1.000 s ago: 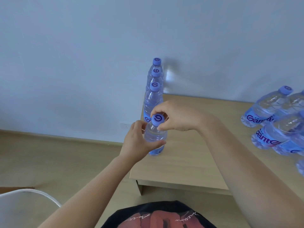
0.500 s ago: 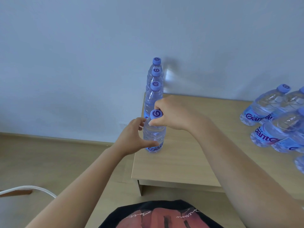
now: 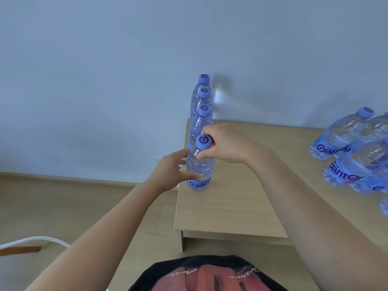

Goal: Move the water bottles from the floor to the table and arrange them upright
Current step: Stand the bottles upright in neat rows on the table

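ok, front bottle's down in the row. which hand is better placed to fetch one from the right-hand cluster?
Right. The right hand pinches the front bottle at its cap, nearer the cluster; the left hand sits at the table's left edge.

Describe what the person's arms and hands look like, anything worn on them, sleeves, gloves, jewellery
Both forearms are bare up to the frame edge, no sleeves showing. The left hand and right hand wear no gloves, and no rings, watch or bands are visible. At the bottom edge is a black shirt with a reddish print and thin white script.
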